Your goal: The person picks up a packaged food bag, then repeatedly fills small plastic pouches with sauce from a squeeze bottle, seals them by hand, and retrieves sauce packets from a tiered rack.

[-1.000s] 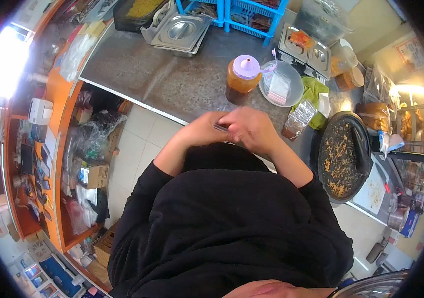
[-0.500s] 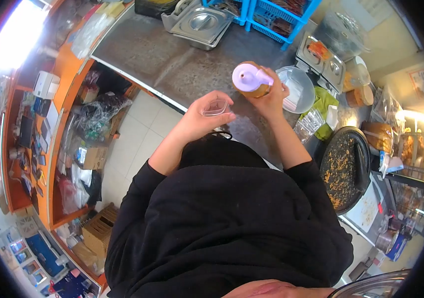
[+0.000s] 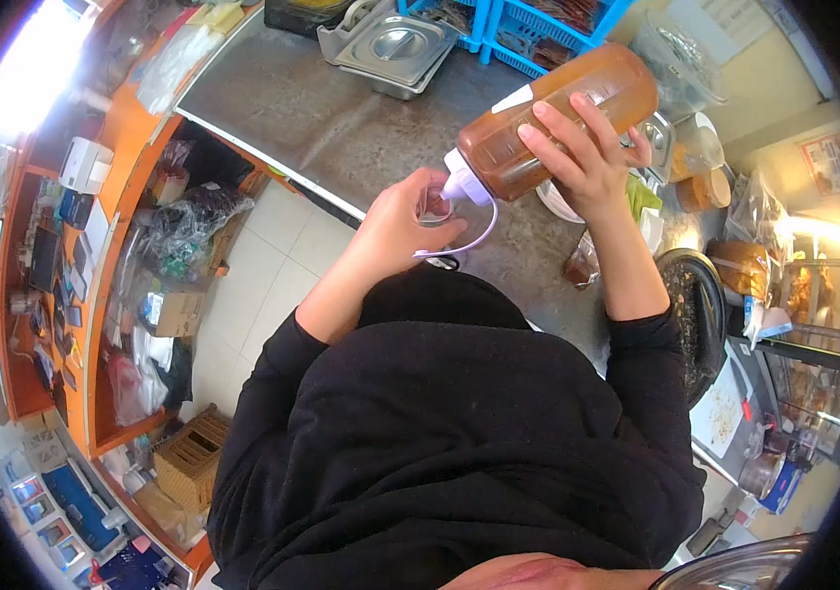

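A large squeeze bottle (image 3: 563,118) of brown liquid lies tilted in my right hand (image 3: 587,162), whose fingers wrap round its body. Its lilac cap (image 3: 466,182) points down to the left, with the nozzle at the mouth of a small clear cup (image 3: 433,208). That cup is held between the thumb and fingers of my left hand (image 3: 395,221), above the counter's front edge. A lilac strap with the stopper hangs from the cap in a loop. Whether liquid is flowing out is too small to tell.
On the dark counter (image 3: 292,108) stand a lidded steel pan (image 3: 395,44) and blue baskets (image 3: 538,34) at the back. To the right are a green cloth (image 3: 643,197), a plastic tub (image 3: 674,64) and a black tray (image 3: 686,324). Orange shelves (image 3: 110,295) stand at the left.
My right hand has lifted the bottle and tipped it over from upright, bringing its nozzle to the cup. My left hand still holds the cup in nearly the same place as half a second ago.
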The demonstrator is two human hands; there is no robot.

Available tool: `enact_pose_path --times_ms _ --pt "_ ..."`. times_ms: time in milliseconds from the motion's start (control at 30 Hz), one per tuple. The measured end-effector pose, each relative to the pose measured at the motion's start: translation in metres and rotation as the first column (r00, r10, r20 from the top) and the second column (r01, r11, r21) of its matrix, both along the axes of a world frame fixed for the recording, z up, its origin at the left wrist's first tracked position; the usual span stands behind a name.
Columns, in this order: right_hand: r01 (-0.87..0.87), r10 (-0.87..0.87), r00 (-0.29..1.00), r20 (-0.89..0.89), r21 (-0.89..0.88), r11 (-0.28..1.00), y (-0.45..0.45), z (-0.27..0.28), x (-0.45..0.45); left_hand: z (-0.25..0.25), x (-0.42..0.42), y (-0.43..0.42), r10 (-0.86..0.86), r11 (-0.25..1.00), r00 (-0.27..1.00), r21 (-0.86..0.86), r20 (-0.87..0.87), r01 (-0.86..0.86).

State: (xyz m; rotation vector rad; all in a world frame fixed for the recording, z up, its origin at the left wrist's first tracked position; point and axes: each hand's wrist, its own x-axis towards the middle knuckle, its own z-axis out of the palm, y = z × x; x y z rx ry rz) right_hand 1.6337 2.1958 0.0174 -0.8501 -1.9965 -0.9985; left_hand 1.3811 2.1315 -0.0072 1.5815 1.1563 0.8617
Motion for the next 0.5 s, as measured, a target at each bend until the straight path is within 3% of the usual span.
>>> enact_pose_path --times_ms 233,333,500 --pt "0.001 -0.007 0.994 0.113 0.053 0.999 -0.007 0.027 0.005 0.002 0.005 -0.002 -0.072 0.995 0.996 -0.076 -0.043 0.069" --pt "-0.038 0.023 0.990 0.141 0.110 0.993 -0.001 0.033 0.005 0.002 0.007 -0.004 -0.061 0.997 0.996 -0.058 -0.065 0.057" --pt "-0.038 0.030 0.989 0.145 0.053 0.998 -0.002 0.034 0.006 0.001 0.010 -0.006 -0.034 0.999 0.996 -0.005 -0.082 0.033"
